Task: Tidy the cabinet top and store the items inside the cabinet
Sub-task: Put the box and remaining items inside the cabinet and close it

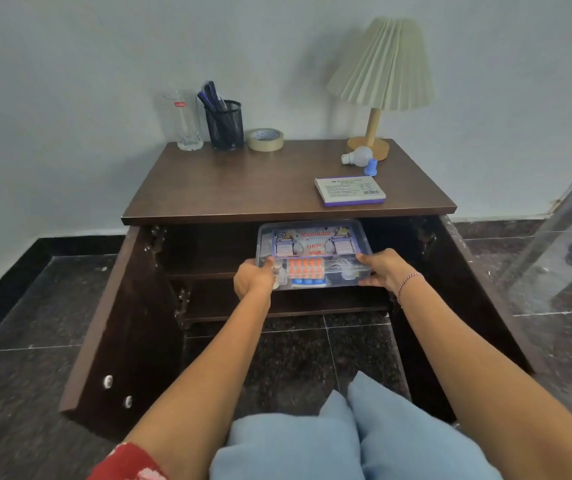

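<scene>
Left hand [253, 280] and right hand [383, 268]: fingers clamped on the 2 short ends of the first-aid box [314, 247]. Stiff clear plastic, probably light, loose contents; keep level.

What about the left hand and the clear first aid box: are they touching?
Touching. The head view shows the left hand gripping the first aid box at its left front corner, with the thumb on top of it.

Pale blue-grey wall [70, 64], dark speckled floor tiles [18, 341], pleated lamp [381, 64]
</scene>
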A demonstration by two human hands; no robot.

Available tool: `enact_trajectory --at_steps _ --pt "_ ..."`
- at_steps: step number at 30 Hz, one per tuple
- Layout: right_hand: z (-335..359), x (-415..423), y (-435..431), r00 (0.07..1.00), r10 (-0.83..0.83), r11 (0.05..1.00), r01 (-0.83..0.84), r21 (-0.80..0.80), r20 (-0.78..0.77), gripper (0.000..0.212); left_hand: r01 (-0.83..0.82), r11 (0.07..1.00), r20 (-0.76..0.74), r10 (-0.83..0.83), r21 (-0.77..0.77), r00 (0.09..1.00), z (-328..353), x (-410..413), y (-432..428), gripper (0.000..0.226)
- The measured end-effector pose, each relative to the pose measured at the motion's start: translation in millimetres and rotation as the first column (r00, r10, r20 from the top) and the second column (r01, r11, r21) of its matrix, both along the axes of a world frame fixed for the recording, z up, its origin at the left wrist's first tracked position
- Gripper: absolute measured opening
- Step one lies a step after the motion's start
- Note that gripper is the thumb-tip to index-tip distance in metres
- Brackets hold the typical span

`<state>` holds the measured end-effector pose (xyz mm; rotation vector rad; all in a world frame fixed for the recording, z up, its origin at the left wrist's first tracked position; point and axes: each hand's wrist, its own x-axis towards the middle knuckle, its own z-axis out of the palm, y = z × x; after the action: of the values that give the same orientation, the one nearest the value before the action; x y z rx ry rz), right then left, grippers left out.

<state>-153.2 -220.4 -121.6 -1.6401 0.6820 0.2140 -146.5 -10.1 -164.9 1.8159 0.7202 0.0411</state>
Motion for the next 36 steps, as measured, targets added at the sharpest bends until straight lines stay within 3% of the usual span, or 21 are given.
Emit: enact_trajectory --at_steps 2,4,12,16,17,19,21,23,31,36 --pt "-13.0 4.4 -4.8 0.993 -0.109 0.994 0.107 0.026 0.05 0.039 0.037 0.997 -0.022 -0.036 0.072 0.999 -3.1 10.2 -2.9 0.035" --pt "-22.8 8.5 -11.6 0.979 -0.186 0.983 0.186 0.005 0.081 0.035 0.071 0.997 -0.022 -0.071 0.043 0.997 -8.0 20.9 -7.9 0.036" --pt "-51.3 32.6 -22.6 0.946 -0.286 0.949 0.302 -0.092 0.155 0.034 0.173 0.984 0.107 -0.177 0.043 0.978 -12.0 46.2 -31.2 0.035" --pt "-63.0 41.4 -19.1 0.933 -0.227 0.896 0.312 -0.316 0.28 0.04 0.289 0.932 0.15 -0.325 0.219 0.934 -16.3 45.3 -37.3 0.036" --pt "-64.5 39.8 -16.4 0.916 -0.192 0.838 0.34 -0.426 0.353 0.042 0.303 0.879 0.151 -0.378 0.369 0.913 -18.8 42.2 -38.5 0.043" --pt "-70.7 30.9 -8.2 0.878 0.018 0.632 0.36 -0.686 0.478 0.045 0.217 0.616 0.151 -0.489 0.757 0.859 -25.7 32.7 -41.3 0.062" --pt "-84.3 22.1 -1.1 0.857 0.351 0.364 0.247 -0.898 0.378 0.048 0.177 0.279 0.053 -0.655 0.944 0.753 -37.3 24.5 -48.1 0.075" --pt "-98.1 21.1 0.0 0.817 0.555 0.173 0.072 -0.982 0.157 0.052 0.24 0.068 -0.112 -0.74 0.968 0.663 -52.5 20.3 -55.0 0.082" --pt "-101.6 45.1 -27.5 0.792 0.61 0.105 -0.057 -0.993 0.019 0.055 0.299 -0.002 -0.206 -0.729 0.954 0.653 -60.0 40.6 -77.5 0.098" --pt "-100.7 60.0 -36.2 0.795 0.607 0.127 -0.075 -0.989 0.018 0.058 0.307 -0.043 -0.248 -0.698 0.951 0.672 -58.6 54.8 -94.6 0.102"
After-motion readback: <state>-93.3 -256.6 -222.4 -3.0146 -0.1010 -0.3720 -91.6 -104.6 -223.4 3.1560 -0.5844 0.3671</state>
